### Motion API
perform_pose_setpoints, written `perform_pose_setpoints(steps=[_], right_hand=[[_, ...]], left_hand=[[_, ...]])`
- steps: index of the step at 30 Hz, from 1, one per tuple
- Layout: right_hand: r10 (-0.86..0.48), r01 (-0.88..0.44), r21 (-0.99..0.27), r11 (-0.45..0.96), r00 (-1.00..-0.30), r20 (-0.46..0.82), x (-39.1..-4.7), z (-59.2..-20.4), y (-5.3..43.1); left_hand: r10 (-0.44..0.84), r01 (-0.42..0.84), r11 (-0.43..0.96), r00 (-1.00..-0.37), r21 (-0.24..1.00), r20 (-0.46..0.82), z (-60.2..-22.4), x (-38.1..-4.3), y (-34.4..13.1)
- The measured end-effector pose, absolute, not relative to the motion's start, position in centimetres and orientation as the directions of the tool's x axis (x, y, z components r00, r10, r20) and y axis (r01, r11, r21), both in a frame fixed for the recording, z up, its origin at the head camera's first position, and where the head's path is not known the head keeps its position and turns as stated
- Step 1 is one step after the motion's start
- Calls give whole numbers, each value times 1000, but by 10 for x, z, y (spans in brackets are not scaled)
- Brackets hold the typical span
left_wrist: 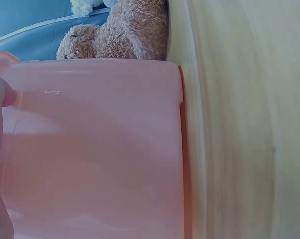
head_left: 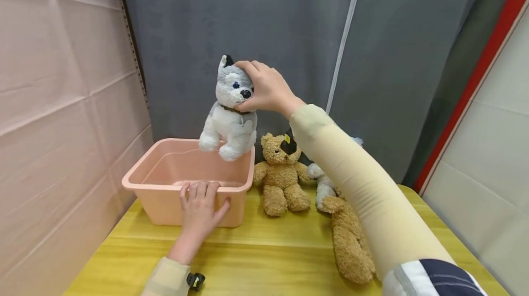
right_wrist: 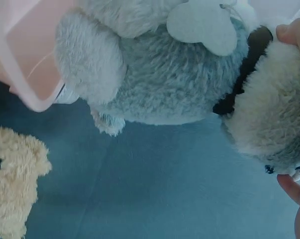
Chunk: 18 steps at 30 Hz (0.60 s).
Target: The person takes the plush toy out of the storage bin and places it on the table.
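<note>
A grey and white plush husky [head_left: 231, 124] with a dark collar hangs above the right rear part of a pink plastic bin [head_left: 144, 187]. My right hand [head_left: 268, 86] grips the husky by its head, thumb at the front near the muzzle. In the right wrist view the husky's body [right_wrist: 164, 74] fills the upper part, with a pale tag on it. With fingers hooked over the bin's front rim and thumb outside, my left hand [head_left: 200, 209] holds the bin. The left wrist view shows the bin's outer wall [left_wrist: 95, 149] beside the thumb.
A brown teddy bear [head_left: 281, 174] sits right of the bin on the wooden table [head_left: 264, 264]. Farther right, a white plush toy [head_left: 324, 188] and another brown plush [head_left: 351, 245] are partly hidden by my right arm. A grey curtain [head_left: 289, 20] hangs behind.
</note>
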State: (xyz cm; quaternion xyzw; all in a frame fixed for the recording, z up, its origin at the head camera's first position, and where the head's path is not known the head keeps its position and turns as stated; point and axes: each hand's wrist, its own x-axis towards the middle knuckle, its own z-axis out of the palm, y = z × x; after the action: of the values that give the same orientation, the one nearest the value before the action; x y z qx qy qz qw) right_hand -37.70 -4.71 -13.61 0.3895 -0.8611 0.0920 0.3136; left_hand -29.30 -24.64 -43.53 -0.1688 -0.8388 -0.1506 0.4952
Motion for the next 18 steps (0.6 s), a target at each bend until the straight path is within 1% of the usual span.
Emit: perform_pose_setpoints(steps=[3,7,13,18], right_hand=[[-613,-756,81,650,-459,643,-373,-139,-30],[-616,-777,105,621,-400,679,-366,-143,-6],[-636,-784,189,591,-309,708,-349,-152,22],[-675,-790,272,549,-227,702,-331,-167,35]], left_hand=[[135,430,899,-461,87,877,-436,-295,-247],[142,432,898,-460,82,876,-436,-297,-247],[146,428,900,-468,79,872,-436,-297,-252],[133,424,901,-471,92,872,-436,-297,-258]])
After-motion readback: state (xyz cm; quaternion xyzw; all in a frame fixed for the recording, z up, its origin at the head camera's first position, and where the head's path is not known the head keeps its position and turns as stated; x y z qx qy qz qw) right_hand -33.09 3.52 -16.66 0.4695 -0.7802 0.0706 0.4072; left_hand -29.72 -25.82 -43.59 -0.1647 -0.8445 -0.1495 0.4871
